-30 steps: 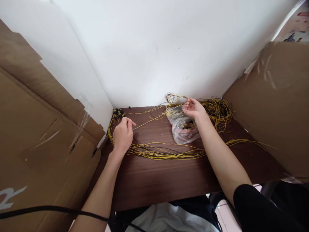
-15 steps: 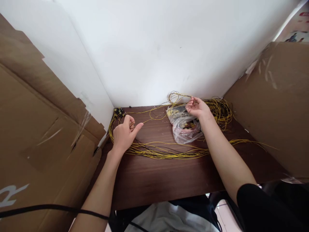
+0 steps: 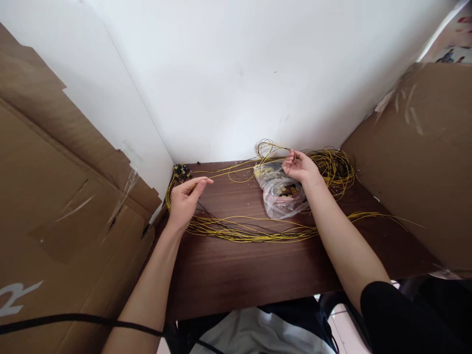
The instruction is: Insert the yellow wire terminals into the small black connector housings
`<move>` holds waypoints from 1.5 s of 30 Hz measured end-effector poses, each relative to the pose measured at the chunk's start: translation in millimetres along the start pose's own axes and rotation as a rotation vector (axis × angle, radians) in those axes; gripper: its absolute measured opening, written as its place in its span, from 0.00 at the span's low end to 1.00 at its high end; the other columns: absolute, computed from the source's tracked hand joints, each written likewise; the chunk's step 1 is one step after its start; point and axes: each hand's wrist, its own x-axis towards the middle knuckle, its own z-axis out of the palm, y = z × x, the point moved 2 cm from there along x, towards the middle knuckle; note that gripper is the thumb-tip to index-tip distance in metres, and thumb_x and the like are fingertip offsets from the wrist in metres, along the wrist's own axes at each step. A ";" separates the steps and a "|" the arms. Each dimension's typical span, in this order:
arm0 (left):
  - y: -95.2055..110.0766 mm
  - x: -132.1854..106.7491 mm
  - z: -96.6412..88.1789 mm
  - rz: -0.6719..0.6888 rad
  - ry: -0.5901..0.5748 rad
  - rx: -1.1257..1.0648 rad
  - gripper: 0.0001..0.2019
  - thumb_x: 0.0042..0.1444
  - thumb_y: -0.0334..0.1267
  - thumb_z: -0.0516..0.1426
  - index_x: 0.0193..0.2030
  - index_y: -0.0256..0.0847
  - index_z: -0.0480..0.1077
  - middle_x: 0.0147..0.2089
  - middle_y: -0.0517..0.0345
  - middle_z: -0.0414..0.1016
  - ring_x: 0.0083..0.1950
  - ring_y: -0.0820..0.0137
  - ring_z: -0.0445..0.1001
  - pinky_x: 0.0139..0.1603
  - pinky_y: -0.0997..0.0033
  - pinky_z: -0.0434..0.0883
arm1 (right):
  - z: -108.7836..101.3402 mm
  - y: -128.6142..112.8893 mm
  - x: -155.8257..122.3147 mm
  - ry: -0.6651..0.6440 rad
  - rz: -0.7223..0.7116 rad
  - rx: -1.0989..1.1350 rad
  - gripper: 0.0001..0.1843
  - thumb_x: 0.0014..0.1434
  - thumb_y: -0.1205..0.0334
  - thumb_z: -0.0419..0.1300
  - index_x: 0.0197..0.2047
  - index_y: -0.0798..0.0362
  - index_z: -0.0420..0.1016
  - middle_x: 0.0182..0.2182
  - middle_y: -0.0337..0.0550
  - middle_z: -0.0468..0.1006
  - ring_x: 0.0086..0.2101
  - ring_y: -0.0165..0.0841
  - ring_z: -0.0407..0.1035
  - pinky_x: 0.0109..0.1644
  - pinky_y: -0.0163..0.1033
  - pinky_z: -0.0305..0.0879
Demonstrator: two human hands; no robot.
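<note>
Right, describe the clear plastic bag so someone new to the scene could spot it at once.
On the dark brown wooden table, find the long yellow-and-black wire bundle running from left to right. Beyond it, by the person's bare right hand, sits the clear plastic bag: crumpled, bulky and see-through, unlike the coiled yellow-and-black wires nearby.

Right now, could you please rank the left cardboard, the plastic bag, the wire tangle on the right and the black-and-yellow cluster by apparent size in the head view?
1. Left cardboard, helped by its nearness to the camera.
2. Plastic bag and wire tangle: too alike to rank.
3. Black-and-yellow cluster.
</note>
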 end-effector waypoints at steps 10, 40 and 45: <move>11.1 3.4 -6.4 -0.125 -0.049 -0.580 0.16 0.61 0.47 0.47 0.28 0.44 0.68 0.55 0.60 0.70 0.60 0.66 0.65 0.53 0.61 0.69 | -8.2 -1.7 4.8 -0.037 0.011 -0.031 0.10 0.60 0.69 0.47 0.28 0.53 0.63 0.14 0.31 0.65 0.14 0.21 0.59 0.16 0.25 0.58; 13.3 1.5 -24.2 -0.288 -0.083 -1.376 0.12 0.52 0.30 0.55 0.23 0.39 0.55 0.21 0.67 0.59 0.16 0.79 0.44 0.14 0.76 0.50 | 7.6 -74.8 12.1 -0.020 -0.024 -0.177 0.11 0.62 0.67 0.44 0.30 0.53 0.64 0.17 0.34 0.68 0.14 0.23 0.59 0.16 0.27 0.60; 15.2 4.4 -28.4 -0.248 0.026 -1.276 0.10 0.52 0.30 0.54 0.23 0.38 0.58 0.22 0.64 0.60 0.18 0.79 0.49 0.18 0.78 0.55 | 3.4 -78.1 14.6 -0.031 0.038 -0.330 0.07 0.59 0.68 0.50 0.34 0.56 0.68 0.21 0.41 0.73 0.16 0.26 0.64 0.15 0.29 0.62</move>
